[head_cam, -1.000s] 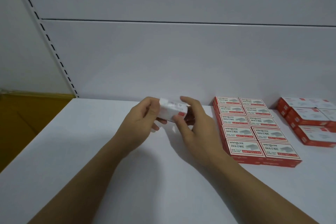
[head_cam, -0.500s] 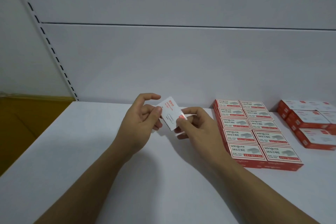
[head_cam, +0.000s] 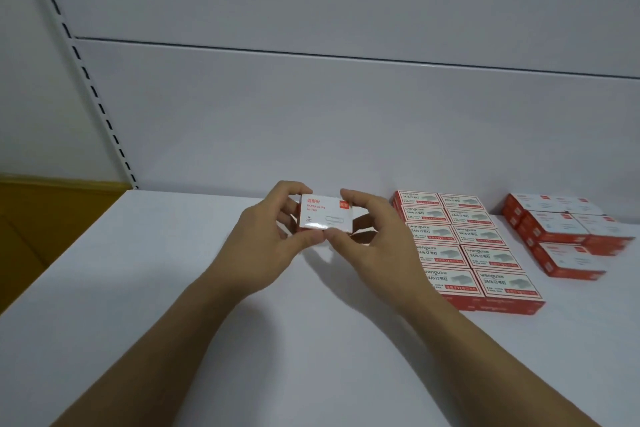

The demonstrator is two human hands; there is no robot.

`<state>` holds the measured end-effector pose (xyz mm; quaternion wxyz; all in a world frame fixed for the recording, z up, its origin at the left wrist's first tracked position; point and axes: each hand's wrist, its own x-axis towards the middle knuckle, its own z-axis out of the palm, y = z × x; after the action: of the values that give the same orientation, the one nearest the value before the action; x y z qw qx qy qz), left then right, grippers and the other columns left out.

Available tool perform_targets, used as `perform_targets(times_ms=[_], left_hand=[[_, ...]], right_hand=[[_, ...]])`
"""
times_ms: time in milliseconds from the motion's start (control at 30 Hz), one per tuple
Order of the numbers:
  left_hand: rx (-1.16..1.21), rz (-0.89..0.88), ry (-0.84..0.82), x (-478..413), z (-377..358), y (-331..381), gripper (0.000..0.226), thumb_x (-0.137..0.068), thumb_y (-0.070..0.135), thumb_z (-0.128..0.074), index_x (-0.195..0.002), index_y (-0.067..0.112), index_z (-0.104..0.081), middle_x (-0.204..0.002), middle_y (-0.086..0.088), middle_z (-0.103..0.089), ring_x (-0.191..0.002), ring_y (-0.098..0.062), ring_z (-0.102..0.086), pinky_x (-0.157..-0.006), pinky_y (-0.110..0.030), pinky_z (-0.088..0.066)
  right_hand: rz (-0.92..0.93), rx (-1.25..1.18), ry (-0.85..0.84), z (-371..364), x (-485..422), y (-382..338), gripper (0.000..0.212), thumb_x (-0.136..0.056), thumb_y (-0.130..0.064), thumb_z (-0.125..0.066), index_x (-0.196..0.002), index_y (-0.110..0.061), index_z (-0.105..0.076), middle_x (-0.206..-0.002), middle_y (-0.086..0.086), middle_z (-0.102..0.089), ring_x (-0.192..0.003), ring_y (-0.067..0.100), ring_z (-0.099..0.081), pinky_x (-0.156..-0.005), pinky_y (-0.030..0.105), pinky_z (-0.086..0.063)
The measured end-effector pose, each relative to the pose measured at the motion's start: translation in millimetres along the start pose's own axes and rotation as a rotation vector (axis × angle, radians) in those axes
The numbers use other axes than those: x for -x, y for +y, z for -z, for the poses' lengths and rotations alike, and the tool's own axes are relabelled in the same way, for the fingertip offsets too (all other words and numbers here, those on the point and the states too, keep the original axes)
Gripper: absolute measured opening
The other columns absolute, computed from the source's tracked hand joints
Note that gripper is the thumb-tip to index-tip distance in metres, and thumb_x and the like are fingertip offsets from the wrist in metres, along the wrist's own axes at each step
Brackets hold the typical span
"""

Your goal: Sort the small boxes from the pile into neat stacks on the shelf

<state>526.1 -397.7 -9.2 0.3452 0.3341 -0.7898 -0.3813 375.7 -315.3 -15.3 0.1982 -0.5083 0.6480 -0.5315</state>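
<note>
My left hand point(head_cam: 266, 236) and right hand point(head_cam: 374, 239) pinch the box point(head_cam: 325, 215) by its edges only, so it may slip.

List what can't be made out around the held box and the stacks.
Head view only.
1. The paper clip box: fine print too small, glare along its lower edge.
2. Its back and ends: covered by the left hand and right hand.
3. The far-right boxes: blurred, count unclear.
</note>
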Motion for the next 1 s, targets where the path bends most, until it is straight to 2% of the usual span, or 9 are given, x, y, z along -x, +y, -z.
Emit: perform_targets(times_ms=[133,300,467,533,633,733,900,1000], left_hand=[[0.038,-0.007,0.006,4.2,1.4,8.6,0.047,-0.078,0.019,-0.076,-0.113,0.036,-0.050,-0.100,0.012,-0.064,-0.081,-0.007,-0.060,-0.061,-0.013,-0.048],[0.004,-0.015,0.032,16.8,-7.2,22.6,0.048,-0.081,0.020,-0.074,-0.115,0.039,-0.047,-0.103,0.017,-0.065,-0.082,-0.003,-0.061,-0.066,-0.014,-0.050],[-0.104,-0.096,-0.037,14.8,-39.7,57.4,0.048,-0.084,0.022,-0.070,-0.117,0.043,-0.042,-0.102,0.022,-0.062,-0.085,0.000,-0.058,-0.070,-0.010,-0.046],[-0.112,-0.118,-0.064,10.5,-61.2,74.6,0.046,-0.083,0.023,-0.070,-0.115,0.042,-0.043,-0.102,0.020,-0.063,-0.084,-0.001,-0.059,-0.070,-0.012,-0.047],[-0.113,-0.140,-0.079,4.0,-99.8,102.2,0.045,-0.080,0.027,-0.074,-0.110,0.040,-0.043,-0.098,0.018,-0.064,-0.081,0.000,-0.060,-0.067,-0.014,-0.047],[-0.139,-0.155,-0.087,-0.5,-140.7,129.8,0.046,-0.076,0.033,-0.077,-0.109,0.040,-0.046,-0.097,0.018,-0.064,-0.082,-0.001,-0.061,-0.066,-0.016,-0.048],[-0.231,-0.163,-0.098,-5.2,-197.7,160.8,0.057,-0.077,0.044,-0.072,-0.127,0.040,-0.045,-0.104,0.018,-0.060,-0.089,-0.001,-0.058,-0.080,-0.026,-0.048],[-0.370,-0.186,-0.087,-5.7,-220.4,167.2,0.049,-0.082,0.050,-0.063,-0.126,0.037,-0.046,-0.109,0.016,-0.061,-0.093,-0.004,-0.057,-0.087,-0.032,-0.047]], right_hand=[[0.069,0.090,-0.025,11.1,0.0,-7.6,0.053,-0.079,-0.008,-0.074,-0.126,-0.026,-0.056,-0.122,-0.008,-0.054,-0.088,-0.003,-0.060,-0.071,0.010,-0.051],[0.179,0.266,-0.096,33.6,3.8,-22.7,0.053,-0.079,-0.014,-0.076,-0.128,-0.025,-0.056,-0.116,-0.013,-0.051,-0.077,-0.004,-0.060,-0.072,0.009,-0.049],[0.263,0.410,-0.113,93.6,13.0,-16.3,0.048,-0.080,-0.022,-0.074,-0.124,-0.029,-0.057,-0.115,-0.014,-0.054,-0.086,0.001,-0.058,-0.080,0.023,-0.052],[0.277,0.494,-0.098,121.7,19.8,-10.8,0.048,-0.081,-0.026,-0.072,-0.126,-0.030,-0.056,-0.117,-0.014,-0.053,-0.090,-0.001,-0.054,-0.084,0.023,-0.049],[0.264,0.586,-0.057,166.3,29.9,-6.3,0.053,-0.079,-0.030,-0.074,-0.128,-0.031,-0.052,-0.121,-0.016,-0.049,-0.094,-0.004,-0.046,-0.085,0.022,-0.048],[0.253,0.646,-0.014,213.3,36.8,1.0,0.051,-0.079,-0.031,-0.075,-0.126,-0.029,-0.054,-0.120,-0.014,-0.050,-0.093,0.000,-0.048,-0.084,0.025,-0.049],[0.165,0.668,-0.002,287.8,40.1,27.7,0.049,-0.079,-0.022,-0.076,-0.123,-0.028,-0.057,-0.109,-0.019,-0.048,-0.089,0.004,-0.052,-0.085,0.028,-0.050],[0.093,0.700,0.042,328.1,38.9,50.2,0.048,-0.080,-0.019,-0.074,-0.124,-0.026,-0.057,-0.114,-0.013,-0.052,-0.087,0.006,-0.051,-0.086,0.026,-0.046]])
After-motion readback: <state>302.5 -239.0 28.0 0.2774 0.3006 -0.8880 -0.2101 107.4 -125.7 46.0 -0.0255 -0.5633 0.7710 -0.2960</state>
